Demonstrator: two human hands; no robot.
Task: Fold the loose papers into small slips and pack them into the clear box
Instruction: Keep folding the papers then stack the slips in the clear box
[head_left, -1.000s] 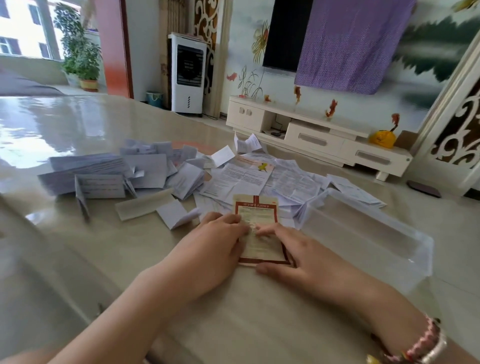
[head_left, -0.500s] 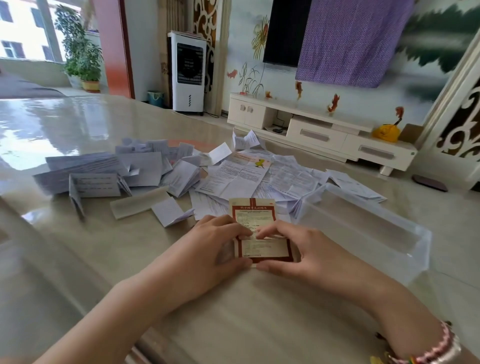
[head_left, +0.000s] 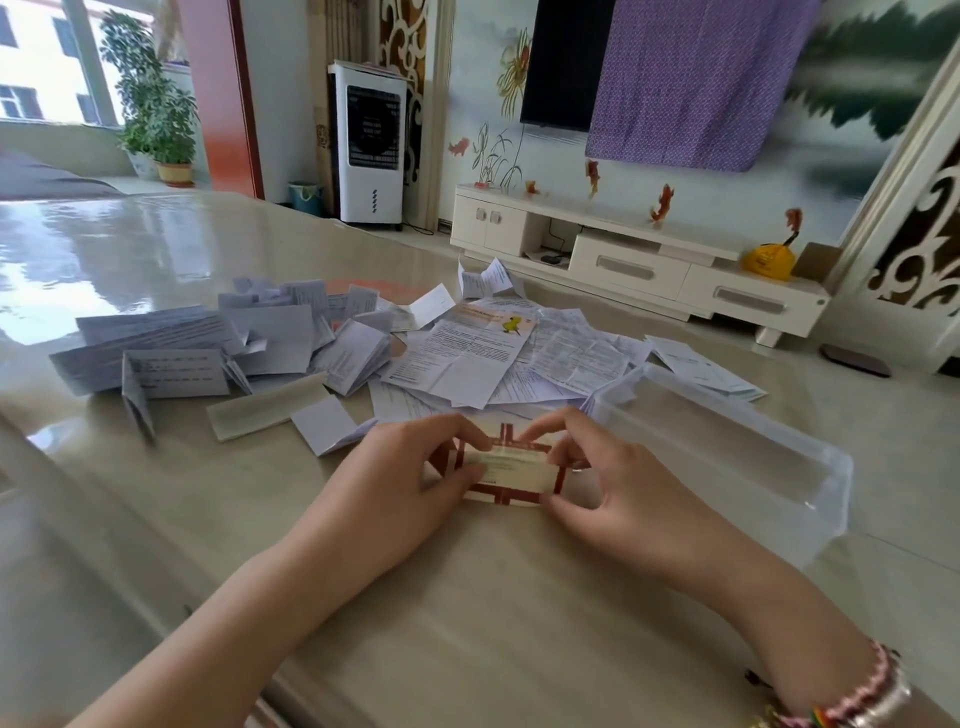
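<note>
A cream slip with a dark red border (head_left: 511, 467) lies folded over on the counter (head_left: 467, 597), near its front edge and just left of the clear box (head_left: 727, 457). Both hands hold it. The left hand (head_left: 395, 483) grips the slip's left end, thumb underneath at the near side and curled fingers (head_left: 457, 426) on top at the far edge. The right hand (head_left: 618, 488) pinches the right end, its thumb at the near corner and its bent fingers pressing the top fold; the slip's upper flap stands slightly raised between them.

The clear box sits open side up on the counter to the right of the hands, its long side running away toward the right; whether anything lies inside it cannot be told.

Behind the hands spreads a heap of loose printed papers (head_left: 488, 353), flat and overlapping, one with an orange header and a small yellow figure. To the left lies a cluster of folded white slips (head_left: 270, 343), some standing on edge, some flat.

The right wrist wears beaded bracelets (head_left: 857, 696). Beyond the counter stand a white TV cabinet (head_left: 639, 265), a wall-mounted television (head_left: 566, 62) partly draped with a purple cloth (head_left: 696, 78), a white air cooler (head_left: 371, 140) and a potted plant (head_left: 156, 114).
</note>
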